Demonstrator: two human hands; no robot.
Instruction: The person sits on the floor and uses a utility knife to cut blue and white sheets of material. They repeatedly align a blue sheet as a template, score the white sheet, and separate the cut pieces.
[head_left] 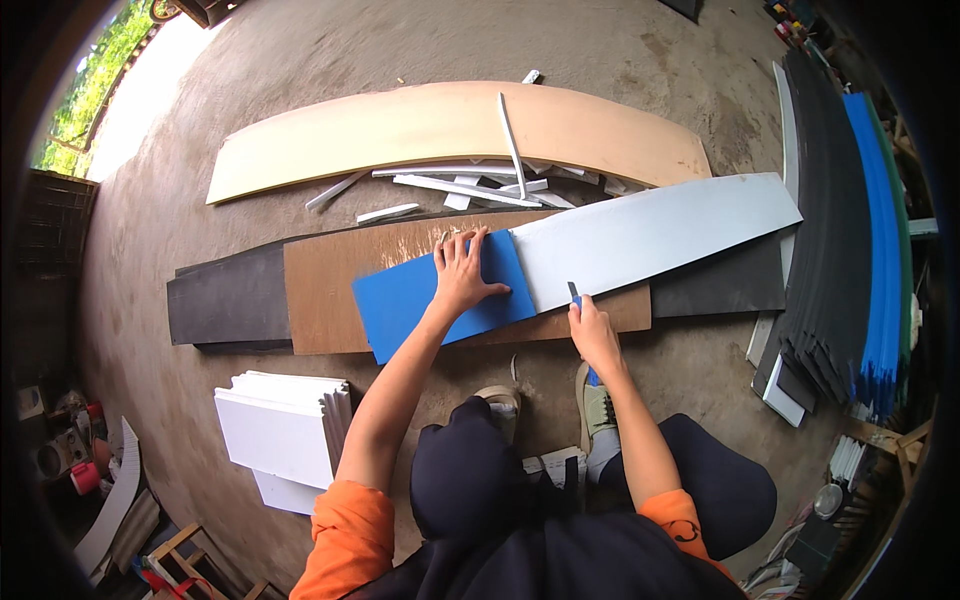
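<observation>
A blue rectangular sheet [410,305] lies slantwise over one end of a long white foam-like sheet [650,235]. My left hand [462,272] presses down on the blue sheet with its fingers spread, the fingertips at its far edge. In my right hand [593,328] is a utility knife [574,292], its blade pointing away from me, close to the near edge of the white sheet. Beneath both lies a brown board [330,290] with a scuffed far edge, on top of dark grey sheets [225,300].
Beyond lies a long tan board [440,125], with several white offcut strips [470,190] by its near edge. At near left stands a stack of white panels [275,425]. Dark sheets [825,220] and blue sheets [875,260] are piled along the right. My shoes [597,410] are close by.
</observation>
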